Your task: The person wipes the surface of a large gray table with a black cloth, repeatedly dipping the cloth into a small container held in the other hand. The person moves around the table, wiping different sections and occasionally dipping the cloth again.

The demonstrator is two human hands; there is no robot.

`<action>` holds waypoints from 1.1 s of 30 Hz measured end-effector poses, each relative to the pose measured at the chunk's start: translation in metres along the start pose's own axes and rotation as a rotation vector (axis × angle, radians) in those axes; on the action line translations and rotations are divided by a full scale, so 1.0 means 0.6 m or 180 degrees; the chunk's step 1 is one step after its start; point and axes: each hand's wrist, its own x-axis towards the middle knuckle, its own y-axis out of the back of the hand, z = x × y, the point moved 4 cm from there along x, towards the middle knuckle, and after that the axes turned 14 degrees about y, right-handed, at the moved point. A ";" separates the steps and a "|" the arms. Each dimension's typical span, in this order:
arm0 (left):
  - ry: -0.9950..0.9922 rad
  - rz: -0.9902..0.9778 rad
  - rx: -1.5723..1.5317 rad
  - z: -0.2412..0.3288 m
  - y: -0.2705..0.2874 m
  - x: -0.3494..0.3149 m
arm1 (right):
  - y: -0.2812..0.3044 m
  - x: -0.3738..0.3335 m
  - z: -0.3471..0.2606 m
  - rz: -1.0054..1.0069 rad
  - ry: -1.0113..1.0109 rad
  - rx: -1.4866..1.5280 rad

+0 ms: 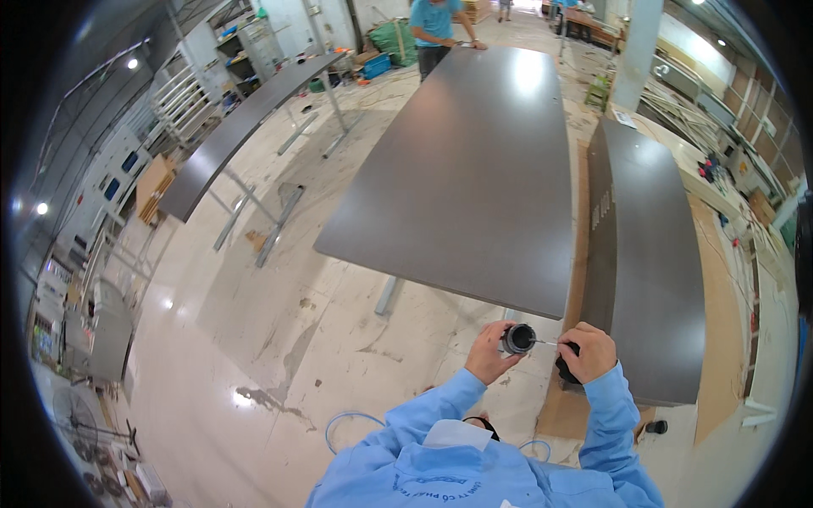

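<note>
My left hand [486, 354] is wrapped round a small black round jar [518, 339], its dark mouth turned up toward me. From my right hand [593, 352], closed in a pinch, a thin rod [544, 342] runs left to the jar's rim; its tip is hard to make out. A black object [566, 366] shows under the right fingers, and I cannot tell whether they hold it too. Both hands are just off the near edge of a large dark grey panel [474, 178], which rests on metal legs.
To the right stands a long dark grey cabinet-like piece [656, 254] on brown board. A narrow panel [254, 118] lies on metal stands at left. A co-worker [436, 30] has hands at the big panel's far end. A blue hose [345, 415] lies on the floor.
</note>
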 end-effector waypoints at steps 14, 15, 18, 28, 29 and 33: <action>-0.0498 -0.1105 -0.0267 -0.037 0.052 0.121 | -0.071 0.035 -0.064 0.0332 -0.0684 -0.0404; -0.0497 -0.1176 -0.0242 -0.042 0.060 0.128 | -0.091 0.031 -0.068 0.0314 -0.0769 -0.0330; -0.0395 -0.1363 -0.0208 -0.065 0.096 0.142 | -0.153 -0.011 -0.078 0.0685 -0.1272 -0.0179; 0.0249 -0.2172 -0.0355 -0.126 0.118 0.147 | -0.462 -0.164 0.056 0.3722 -0.3805 0.1577; 0.0279 -0.2222 -0.0338 -0.129 0.114 0.142 | -0.472 -0.156 0.076 0.3894 -0.3554 0.1334; 0.0328 -0.2338 -0.0181 -0.135 0.097 0.130 | -0.498 -0.114 0.161 0.4268 -0.3420 0.1169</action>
